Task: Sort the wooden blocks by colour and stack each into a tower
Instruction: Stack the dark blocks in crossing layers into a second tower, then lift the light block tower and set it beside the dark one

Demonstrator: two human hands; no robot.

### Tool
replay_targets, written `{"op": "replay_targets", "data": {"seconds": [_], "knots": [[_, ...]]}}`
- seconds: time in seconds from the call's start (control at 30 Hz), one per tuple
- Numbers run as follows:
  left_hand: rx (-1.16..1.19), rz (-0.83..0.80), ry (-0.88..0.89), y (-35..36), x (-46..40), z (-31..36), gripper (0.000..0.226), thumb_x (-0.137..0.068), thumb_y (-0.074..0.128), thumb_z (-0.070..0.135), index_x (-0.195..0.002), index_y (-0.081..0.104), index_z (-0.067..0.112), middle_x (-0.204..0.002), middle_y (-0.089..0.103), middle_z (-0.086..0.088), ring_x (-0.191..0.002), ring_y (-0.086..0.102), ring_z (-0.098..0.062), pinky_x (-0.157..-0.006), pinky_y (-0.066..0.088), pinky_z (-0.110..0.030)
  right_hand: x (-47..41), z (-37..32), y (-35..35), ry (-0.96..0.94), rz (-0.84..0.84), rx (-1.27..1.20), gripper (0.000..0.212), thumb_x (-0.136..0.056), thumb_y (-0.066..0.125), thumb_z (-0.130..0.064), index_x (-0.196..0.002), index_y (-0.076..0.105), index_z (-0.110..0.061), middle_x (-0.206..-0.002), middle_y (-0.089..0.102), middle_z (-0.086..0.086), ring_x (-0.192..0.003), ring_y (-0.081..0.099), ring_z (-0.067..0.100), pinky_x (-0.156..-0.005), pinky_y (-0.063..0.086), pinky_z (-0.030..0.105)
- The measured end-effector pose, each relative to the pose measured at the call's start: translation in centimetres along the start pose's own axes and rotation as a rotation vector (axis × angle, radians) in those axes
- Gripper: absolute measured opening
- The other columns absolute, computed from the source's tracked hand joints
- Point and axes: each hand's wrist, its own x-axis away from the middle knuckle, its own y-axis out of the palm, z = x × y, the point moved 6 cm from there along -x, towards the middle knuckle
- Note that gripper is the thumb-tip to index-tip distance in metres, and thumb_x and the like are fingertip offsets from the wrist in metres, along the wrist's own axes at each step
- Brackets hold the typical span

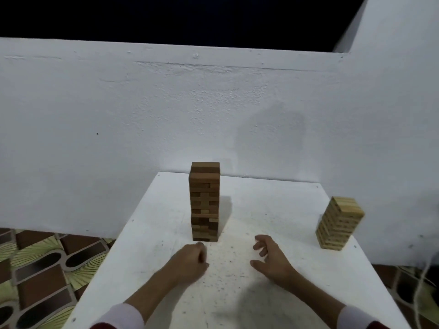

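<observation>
My left hand (190, 262) rests on the white table (273, 293) just in front of the dark-brown block tower (204, 201), its fingers curled into a loose fist; I can't tell whether anything small is tucked inside it. My right hand (273, 260) hovers low over the table beside it, fingers bent and spread like a claw, thumb out, gripping nothing.

The dark-brown tower stands upright near the middle of the table, toward the far edge. It is the taller of the two, built of layers of stained wooden blocks laid crosswise, with a slight offset about a third of the way up and a neat flat top. The pale-wood block tower (339, 223) stands well apart near the table's right edge, shorter, squarely stacked, its light blocks striped with grain and turned a little so one corner faces me.

Behind the table is a white plastered wall (166, 115); patterned floor tiles (42, 269) show to the left.
</observation>
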Motion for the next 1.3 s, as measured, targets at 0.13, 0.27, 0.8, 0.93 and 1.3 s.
{"op": "replay_targets", "data": {"seconds": [0.13,0.27,0.8,0.93,1.3], "knots": [[0.056,-0.055,0.18,4.5,0.4,5.5,0.013,-0.082,0.054,0.02,-0.073,0.049,0.027,-0.08,0.059,0.007,-0.073,0.055,-0.008,-0.065,0.044,-0.023,3.8,2.8,-4.3,0.021,0.057,0.079,0.031,-0.08,0.07,-0.01,-0.092,0.051,-0.032,-0.098,0.059,-0.002,-0.084,0.053,0.011,-0.068,0.041,0.008],[0.231,-0.097,0.298,8.6,-2.1,11.9,0.02,-0.08,0.062,0.016,-0.098,0.055,0.02,-0.092,0.056,0.004,-0.071,0.048,-0.004,-0.066,0.042,-0.019,6.6,7.1,-9.8,0.149,0.166,0.095,0.027,-0.077,0.069,-0.006,-0.08,0.056,-0.029,-0.091,0.061,-0.005,-0.08,0.055,0.008,-0.068,0.041,0.009],[0.359,-0.112,0.22,15.9,-13.5,23.3,0.114,-0.047,0.08,0.032,-0.143,0.02,0.024,-0.132,0.044,0.001,-0.114,0.053,-0.017,-0.093,0.051,-0.038,0.8,14.7,-18.8,0.244,0.17,-0.048,0.09,-0.068,0.081,-0.002,-0.138,0.025,-0.008,-0.12,0.048,0.001,-0.089,0.051,0.01,-0.071,0.05,0.016],[0.399,-0.117,0.254,16.3,-14.7,23.6,0.117,-0.045,0.079,0.034,-0.144,0.016,0.034,-0.128,0.045,0.0,-0.115,0.054,-0.021,-0.091,0.051,-0.041,-0.3,14.1,-18.9,0.149,0.136,-0.031,0.085,-0.066,0.081,-0.002,-0.135,0.03,-0.007,-0.11,0.048,-0.007,-0.086,0.053,0.009,-0.066,0.048,0.014],[0.536,-0.059,0.322,15.3,-13.9,25.3,0.098,-0.067,0.082,0.007,-0.144,0.024,0.018,-0.122,0.056,-0.006,-0.101,0.055,-0.01,-0.083,0.043,-0.017,-1.6,13.6,-18.7,0.066,0.103,-0.095,0.09,-0.062,0.083,-0.001,-0.134,0.031,-0.015,-0.113,0.051,-0.009,-0.098,0.052,0.001,-0.071,0.046,0.009]]}}
